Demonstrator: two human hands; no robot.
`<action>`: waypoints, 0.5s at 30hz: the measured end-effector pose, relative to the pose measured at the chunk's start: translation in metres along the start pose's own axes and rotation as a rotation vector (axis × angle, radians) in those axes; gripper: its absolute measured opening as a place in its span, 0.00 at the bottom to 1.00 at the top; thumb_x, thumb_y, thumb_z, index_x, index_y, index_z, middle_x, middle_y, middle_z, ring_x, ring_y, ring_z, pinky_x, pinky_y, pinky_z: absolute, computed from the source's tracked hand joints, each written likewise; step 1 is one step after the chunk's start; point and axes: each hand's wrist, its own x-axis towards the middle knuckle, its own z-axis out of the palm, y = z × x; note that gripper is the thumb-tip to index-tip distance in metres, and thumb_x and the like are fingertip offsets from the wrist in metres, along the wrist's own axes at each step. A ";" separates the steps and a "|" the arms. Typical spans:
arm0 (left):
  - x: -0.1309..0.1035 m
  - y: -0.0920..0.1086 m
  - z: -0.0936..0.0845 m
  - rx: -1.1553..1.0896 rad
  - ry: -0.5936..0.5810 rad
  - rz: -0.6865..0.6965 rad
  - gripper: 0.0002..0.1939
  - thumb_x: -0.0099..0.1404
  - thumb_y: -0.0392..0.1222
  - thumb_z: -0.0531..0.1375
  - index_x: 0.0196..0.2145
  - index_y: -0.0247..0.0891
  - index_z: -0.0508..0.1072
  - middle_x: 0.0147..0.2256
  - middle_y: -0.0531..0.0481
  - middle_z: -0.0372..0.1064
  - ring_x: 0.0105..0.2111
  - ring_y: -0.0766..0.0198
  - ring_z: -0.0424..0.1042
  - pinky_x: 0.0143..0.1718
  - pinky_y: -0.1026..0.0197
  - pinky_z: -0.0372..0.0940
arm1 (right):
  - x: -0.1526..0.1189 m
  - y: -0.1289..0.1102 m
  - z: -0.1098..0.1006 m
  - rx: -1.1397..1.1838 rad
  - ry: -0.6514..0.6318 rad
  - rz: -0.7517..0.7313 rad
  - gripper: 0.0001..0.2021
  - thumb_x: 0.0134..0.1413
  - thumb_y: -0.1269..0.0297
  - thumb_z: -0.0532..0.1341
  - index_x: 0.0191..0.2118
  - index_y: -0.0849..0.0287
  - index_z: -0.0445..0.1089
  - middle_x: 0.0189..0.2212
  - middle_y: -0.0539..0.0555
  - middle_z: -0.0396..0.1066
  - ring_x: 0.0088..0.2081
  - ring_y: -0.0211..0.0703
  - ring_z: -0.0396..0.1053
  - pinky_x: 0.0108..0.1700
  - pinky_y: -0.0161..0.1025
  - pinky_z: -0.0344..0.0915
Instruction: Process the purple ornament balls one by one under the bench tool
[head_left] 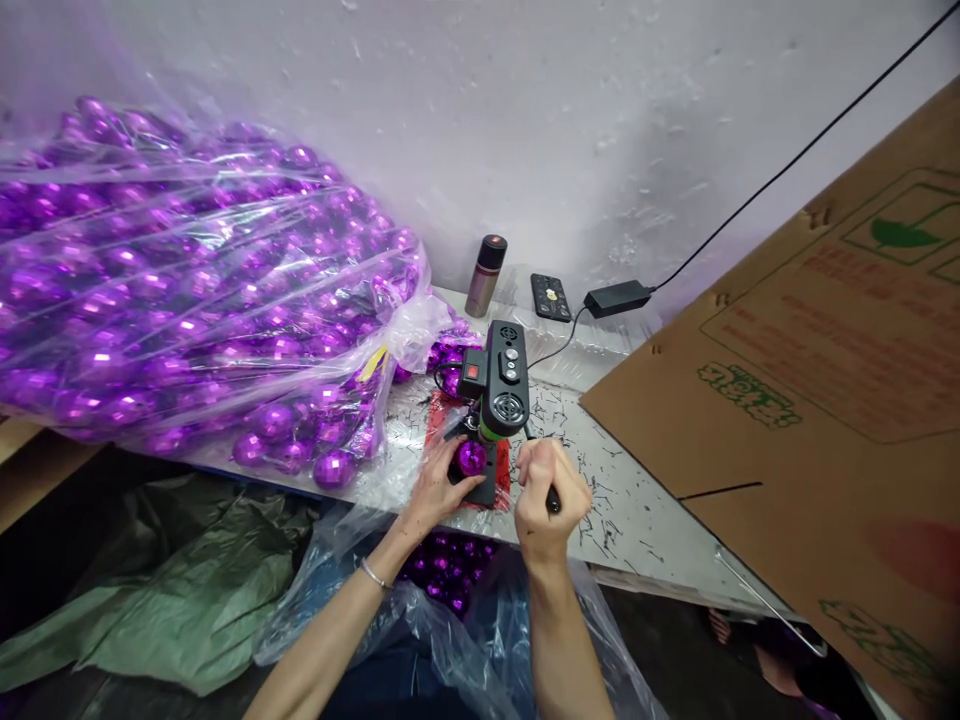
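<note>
Purple ball [472, 457] sits under a small black machine [501, 385], left hand [439, 482] gripping it; right hand [550, 487] clenched round the machine's black lever [551, 497] on the bench [637, 520].

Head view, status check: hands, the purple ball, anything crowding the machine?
Left hand steadies shiny purple ball under small black benchtop machine. Right hand fisted on its black lever handle. Clear bag of purple balls close on the left.

Bright even light, purple glare, wide-angle edge bending, sharp centre
</note>
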 end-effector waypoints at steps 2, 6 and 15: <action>-0.023 0.006 -0.004 0.024 0.021 0.025 0.34 0.66 0.55 0.67 0.64 0.42 0.65 0.57 0.37 0.73 0.59 0.45 0.73 0.60 0.40 0.69 | -0.002 0.001 0.000 0.009 0.000 -0.022 0.17 0.68 0.73 0.52 0.25 0.56 0.60 0.23 0.48 0.61 0.27 0.35 0.63 0.30 0.37 0.58; -0.090 0.016 -0.009 0.065 -0.110 0.317 0.43 0.63 0.61 0.66 0.68 0.42 0.60 0.55 0.34 0.74 0.55 0.45 0.76 0.55 0.44 0.74 | -0.011 0.006 0.002 -0.007 -0.005 -0.100 0.16 0.67 0.75 0.51 0.27 0.56 0.60 0.24 0.48 0.63 0.27 0.35 0.62 0.30 0.37 0.58; -0.018 0.015 -0.017 -0.135 0.183 -0.122 0.15 0.75 0.38 0.49 0.52 0.41 0.73 0.50 0.41 0.75 0.53 0.55 0.76 0.56 0.49 0.71 | -0.012 0.007 0.002 -0.023 -0.005 -0.134 0.16 0.65 0.78 0.51 0.26 0.56 0.59 0.24 0.48 0.63 0.26 0.35 0.62 0.29 0.36 0.58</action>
